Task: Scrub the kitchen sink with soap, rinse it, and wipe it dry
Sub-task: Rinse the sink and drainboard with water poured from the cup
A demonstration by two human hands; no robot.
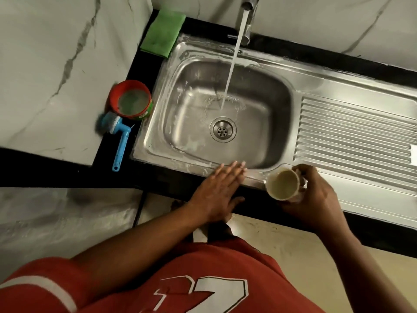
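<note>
Your steel sink [278,123] has suds [191,144] streaked along its rim and left wall, water [232,64] running into the basin, with what's probably the red soap tub [132,101] and blue brush [120,141] just left of it.

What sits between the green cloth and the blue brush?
Head view: a red tub, close against the blue brush; bare black counter up to the green cloth.

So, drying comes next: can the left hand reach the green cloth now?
Probably yes: the left hand lies flat and empty at the rim of the sink, with nothing standing between it and the green cloth.
</note>
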